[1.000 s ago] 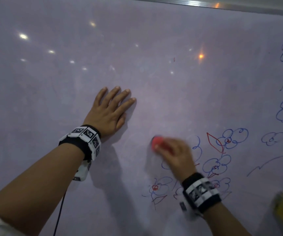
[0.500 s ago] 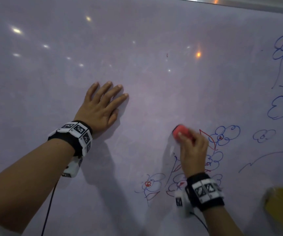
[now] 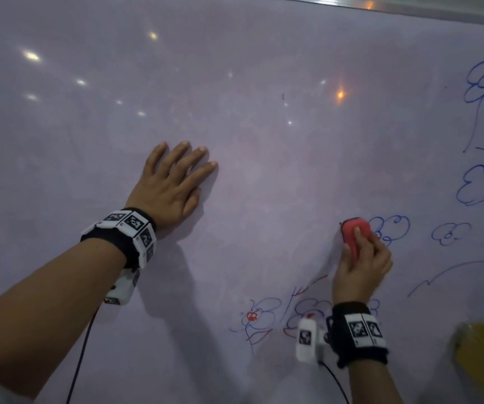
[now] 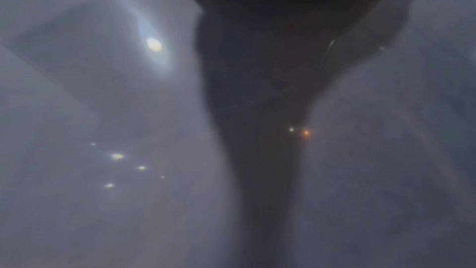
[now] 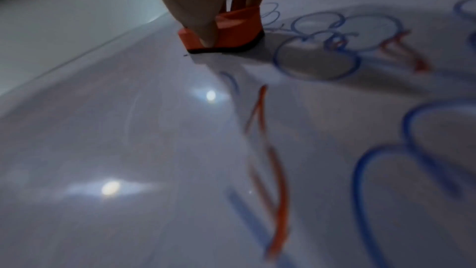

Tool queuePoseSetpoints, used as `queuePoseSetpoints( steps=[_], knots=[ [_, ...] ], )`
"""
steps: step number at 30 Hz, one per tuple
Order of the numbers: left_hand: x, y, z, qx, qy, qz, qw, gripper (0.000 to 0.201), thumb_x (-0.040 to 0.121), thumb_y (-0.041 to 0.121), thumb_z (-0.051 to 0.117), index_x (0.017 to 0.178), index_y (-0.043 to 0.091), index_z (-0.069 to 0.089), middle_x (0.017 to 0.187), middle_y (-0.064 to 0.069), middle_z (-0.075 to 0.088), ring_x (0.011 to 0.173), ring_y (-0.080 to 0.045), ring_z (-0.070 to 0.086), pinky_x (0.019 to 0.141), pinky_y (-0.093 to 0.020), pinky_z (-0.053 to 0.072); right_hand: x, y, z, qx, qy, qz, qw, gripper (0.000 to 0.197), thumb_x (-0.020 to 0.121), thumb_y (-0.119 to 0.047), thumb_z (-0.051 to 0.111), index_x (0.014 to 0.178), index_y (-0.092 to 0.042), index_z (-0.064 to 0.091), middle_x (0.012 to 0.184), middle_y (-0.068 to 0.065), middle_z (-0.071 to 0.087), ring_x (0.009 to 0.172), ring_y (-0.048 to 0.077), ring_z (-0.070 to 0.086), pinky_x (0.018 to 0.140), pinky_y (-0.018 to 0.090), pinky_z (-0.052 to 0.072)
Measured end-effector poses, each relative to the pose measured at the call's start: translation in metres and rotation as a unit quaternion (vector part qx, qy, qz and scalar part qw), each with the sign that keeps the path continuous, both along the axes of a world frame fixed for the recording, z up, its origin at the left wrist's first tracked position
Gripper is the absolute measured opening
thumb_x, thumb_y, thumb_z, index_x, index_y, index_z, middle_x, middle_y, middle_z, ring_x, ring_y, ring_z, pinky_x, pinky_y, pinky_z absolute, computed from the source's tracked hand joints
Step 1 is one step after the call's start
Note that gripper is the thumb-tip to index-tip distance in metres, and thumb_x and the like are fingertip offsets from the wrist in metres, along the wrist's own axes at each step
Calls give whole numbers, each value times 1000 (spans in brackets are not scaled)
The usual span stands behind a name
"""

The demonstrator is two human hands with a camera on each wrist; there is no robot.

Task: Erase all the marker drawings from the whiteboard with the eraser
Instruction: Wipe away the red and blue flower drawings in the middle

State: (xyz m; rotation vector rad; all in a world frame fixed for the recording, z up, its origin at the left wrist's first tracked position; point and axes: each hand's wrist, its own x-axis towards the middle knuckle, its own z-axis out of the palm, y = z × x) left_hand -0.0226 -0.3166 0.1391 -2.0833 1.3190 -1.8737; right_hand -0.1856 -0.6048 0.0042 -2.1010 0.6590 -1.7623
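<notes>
The right grip (image 3: 362, 265) curls around the red eraser (image 3: 354, 233), pressing it flat on the whiteboard (image 3: 264, 83) beside a blue flower drawing (image 3: 392, 227); the left grip (image 3: 170, 186) lies spread flat on the board, well apart

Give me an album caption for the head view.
Right hand rubs red eraser over flower doodles; left hand flat on whiteboard.

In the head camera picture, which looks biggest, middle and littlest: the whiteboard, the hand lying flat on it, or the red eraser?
1. whiteboard: fills nearly the whole picture.
2. left hand: lying flat.
3. red eraser: smallest, partly hidden by the right hand.
</notes>
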Motion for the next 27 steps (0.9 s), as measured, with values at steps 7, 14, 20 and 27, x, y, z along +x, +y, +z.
queuePoseSetpoints(
  steps=[7, 14, 20, 27],
  knots=[
    [1, 0, -1, 3, 2, -3, 1000, 46, 92, 28, 35, 136, 17, 42, 141, -9, 36, 131, -31, 28, 112, -45, 12, 9, 105, -53, -83, 100, 150, 980, 64, 68, -8, 81, 110, -48, 56, 112, -14, 49, 99, 9, 44, 86, 38, 50],
    [1, 0, 0, 1, -4, -6, 1000, 45, 92, 28, 34, 135, 17, 43, 141, -9, 36, 130, -31, 31, 112, -46, 14, -2, -16, -2, -60, 19, -26, 998, 24, 90, -27, 54, 111, -19, 63, 108, 10, 58, 100, 14, 48, 90, 38, 40],
    [0, 0, -1, 5, 0, -3, 1000, 47, 91, 27, 37, 136, 16, 43, 140, -10, 40, 130, -32, 31, 113, -45, 12, 9, 29, 0, -9, -46, 48, 998, 31, 87, -22, 46, 118, -22, 52, 114, 22, 50, 102, 31, 41, 86, 31, 36],
    [-3, 0, -1, 2, 14, 7, 1000, 47, 91, 27, 35, 135, 16, 43, 139, -12, 42, 130, -33, 31, 114, -44, 11, -19, -53, 17, 137, -80, -11, 987, 37, 83, 1, 62, 120, -3, 58, 111, 31, 48, 102, 46, 45, 90, 55, 42]
  ],
)
